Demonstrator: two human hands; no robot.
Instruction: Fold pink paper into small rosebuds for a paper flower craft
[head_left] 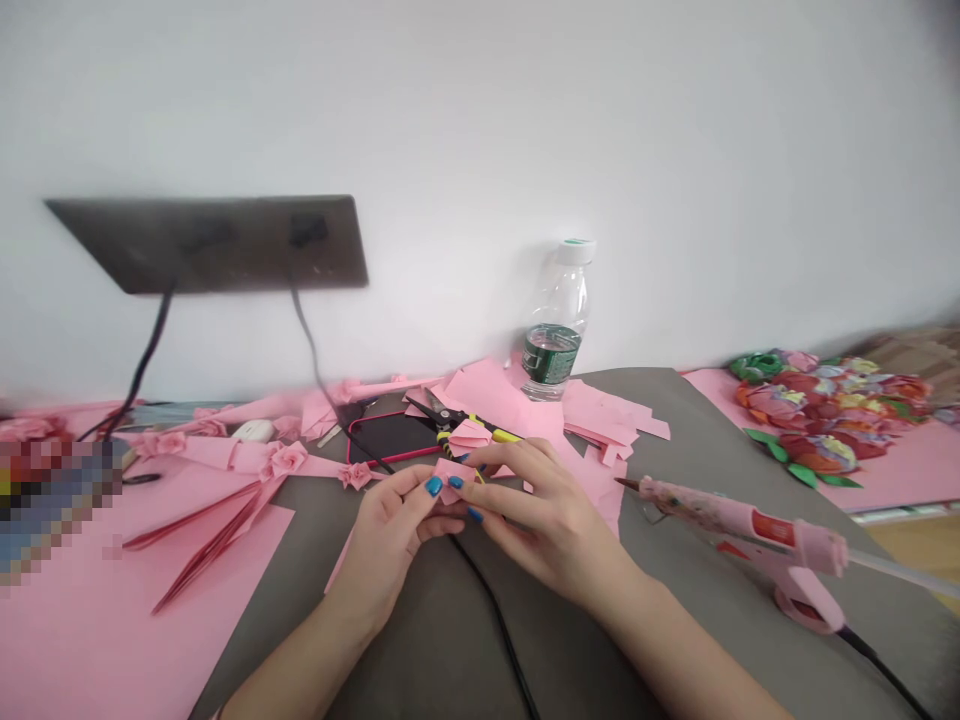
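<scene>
- Counter (pixel 420 660): steadying wrists on it might help.
- Glue gun (pixel 739 522): lies R, tip near R hand (pixel 544 510); mind it, poss. hot.
- R hand: fingers nearly closed, pinching pink paper piece (pixel 448 468).
- L hand (pixel 390 520): same.
- Pink paper piece: betw. both hands; light, even pressure prob. best, hard pinch cld crease it.
</scene>
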